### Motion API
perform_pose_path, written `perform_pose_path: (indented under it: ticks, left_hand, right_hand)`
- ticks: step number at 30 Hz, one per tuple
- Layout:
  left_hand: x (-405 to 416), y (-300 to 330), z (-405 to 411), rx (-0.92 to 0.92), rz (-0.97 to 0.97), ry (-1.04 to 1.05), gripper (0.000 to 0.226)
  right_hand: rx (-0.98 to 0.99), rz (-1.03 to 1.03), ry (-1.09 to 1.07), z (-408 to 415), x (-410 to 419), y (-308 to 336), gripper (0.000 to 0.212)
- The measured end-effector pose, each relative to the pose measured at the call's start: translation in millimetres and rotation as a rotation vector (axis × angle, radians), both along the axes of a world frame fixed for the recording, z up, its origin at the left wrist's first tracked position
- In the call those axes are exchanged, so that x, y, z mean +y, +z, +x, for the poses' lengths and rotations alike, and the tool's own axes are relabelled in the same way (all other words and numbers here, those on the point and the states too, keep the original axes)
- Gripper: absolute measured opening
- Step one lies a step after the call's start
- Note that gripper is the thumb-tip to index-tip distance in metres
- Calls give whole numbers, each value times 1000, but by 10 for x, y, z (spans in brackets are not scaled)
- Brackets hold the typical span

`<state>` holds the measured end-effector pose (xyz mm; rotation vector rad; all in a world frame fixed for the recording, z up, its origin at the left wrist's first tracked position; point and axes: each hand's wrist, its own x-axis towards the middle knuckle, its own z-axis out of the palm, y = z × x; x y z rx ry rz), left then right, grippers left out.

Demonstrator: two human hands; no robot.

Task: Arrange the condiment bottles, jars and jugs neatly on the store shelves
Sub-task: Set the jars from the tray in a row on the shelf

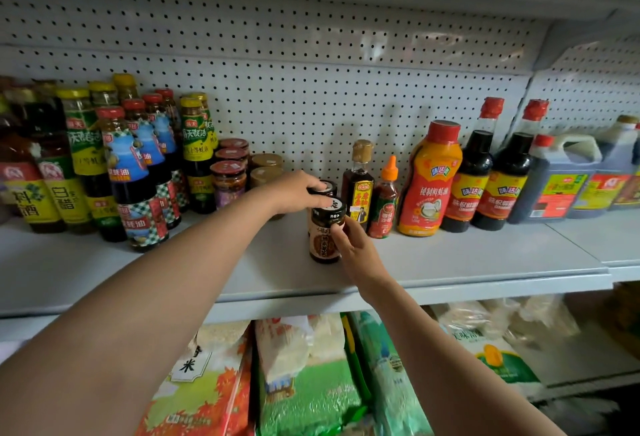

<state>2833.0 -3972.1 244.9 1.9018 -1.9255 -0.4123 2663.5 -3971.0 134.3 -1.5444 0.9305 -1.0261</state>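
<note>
Two black-lidded brown jars stand mid-shelf, one behind the other. My left hand (298,192) grips the lid of the rear jar (327,188). My right hand (353,247) holds the side of the front jar (325,233), which rests upright on the grey shelf (450,262). To the left stand tall sauce bottles (135,172), red-lidded jars (228,177) and tan-lidded jars (266,167). On the right are a small dark bottle (358,183), a chili squeeze bottle (383,198), an orange oyster-sauce bottle (429,183), two soy bottles (485,172) and jugs (561,179).
A perforated white back panel (311,89) runs behind the shelf, with another shelf overhead. Bags of rice (304,383) fill the shelf below. Bare shelf surface lies in front of the bottles at the left and right of the jars.
</note>
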Motion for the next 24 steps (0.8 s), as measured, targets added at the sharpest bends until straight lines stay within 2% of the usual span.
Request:
perform_pose_path:
  ticks: [4, 12, 19, 24]
  left_hand:
    - [25, 56, 106, -96, 20, 7, 59]
    - [-14, 29, 185, -172, 72, -3, 51]
    - [-11, 107, 240, -230, 188, -27, 76]
    - [-40, 137, 248, -264, 202, 0, 74]
  right_hand:
    - [-7, 13, 47, 112, -5, 9, 33]
    - [62, 12, 97, 161, -86, 13, 47]
    - [91, -38, 83, 224, -135, 23, 48]
    - [66, -18, 107, 284, -167, 56, 49]
